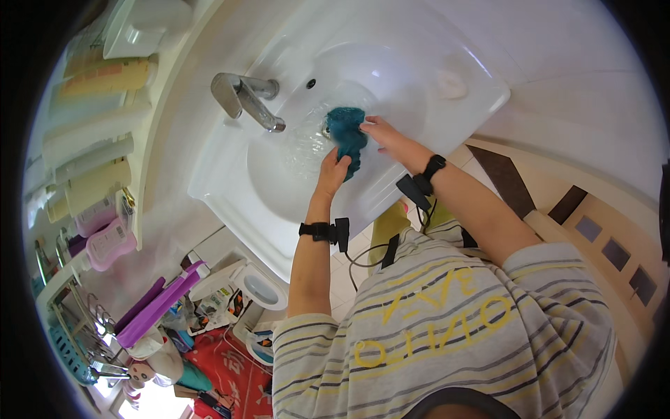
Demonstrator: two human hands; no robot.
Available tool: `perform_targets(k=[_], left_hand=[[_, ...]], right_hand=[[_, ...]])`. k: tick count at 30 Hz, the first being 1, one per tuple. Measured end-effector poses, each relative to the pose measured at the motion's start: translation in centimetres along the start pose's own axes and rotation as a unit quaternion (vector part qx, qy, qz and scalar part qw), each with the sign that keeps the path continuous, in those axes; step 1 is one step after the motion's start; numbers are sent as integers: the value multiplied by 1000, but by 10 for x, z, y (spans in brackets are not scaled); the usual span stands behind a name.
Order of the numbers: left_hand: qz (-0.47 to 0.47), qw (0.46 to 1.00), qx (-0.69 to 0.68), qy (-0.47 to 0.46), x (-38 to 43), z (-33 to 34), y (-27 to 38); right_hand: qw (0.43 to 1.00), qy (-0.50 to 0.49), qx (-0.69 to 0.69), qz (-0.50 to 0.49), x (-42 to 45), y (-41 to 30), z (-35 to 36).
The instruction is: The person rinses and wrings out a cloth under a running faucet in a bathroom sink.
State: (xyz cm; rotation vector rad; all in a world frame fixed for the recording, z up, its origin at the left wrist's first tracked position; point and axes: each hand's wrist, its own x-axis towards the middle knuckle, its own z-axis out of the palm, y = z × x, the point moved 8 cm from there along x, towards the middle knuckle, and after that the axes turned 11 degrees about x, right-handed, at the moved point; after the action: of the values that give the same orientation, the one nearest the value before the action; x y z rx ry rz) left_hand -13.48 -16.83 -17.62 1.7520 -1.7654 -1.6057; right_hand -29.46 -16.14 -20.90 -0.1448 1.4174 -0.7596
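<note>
A wet, bunched teal cloth (347,131) lies in the white washbasin (282,201), over rippling water and partly across the drain. My left hand (334,172) grips its lower end between thumb and fingers. At the cloth's right edge, the fingertips of my right hand (386,137) touch it while the thumb stands apart; whether they pinch the fabric is unclear. The chrome faucet (256,102) reaches over the basin from the left, its spout pointing towards the cloth. A black strap with a small device sits on each wrist.
Pale soap (451,85) rests on the basin's right ledge. Along the left wall, a shelf (157,105) holds bottles and a pink container (111,243). Below it are a purple panel-like object (159,304), a toilet (261,285) and a red bag (230,361). Cables hang from both wrist devices.
</note>
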Motion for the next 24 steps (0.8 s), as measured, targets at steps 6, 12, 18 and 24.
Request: perform_targets(k=[6, 12, 18, 24], left_hand=[[63, 989, 89, 101, -33, -14, 74], [-73, 915, 332, 218, -11, -64, -5], [-82, 863, 457, 198, 2, -56, -86], [-40, 864, 480, 147, 18, -16, -56]], right_hand=[[939, -216, 258, 71, -14, 22, 59], [976, -122, 180, 17, -13, 23, 68], [998, -36, 42, -2, 2, 17, 43], [999, -17, 28, 44, 20, 32, 28]])
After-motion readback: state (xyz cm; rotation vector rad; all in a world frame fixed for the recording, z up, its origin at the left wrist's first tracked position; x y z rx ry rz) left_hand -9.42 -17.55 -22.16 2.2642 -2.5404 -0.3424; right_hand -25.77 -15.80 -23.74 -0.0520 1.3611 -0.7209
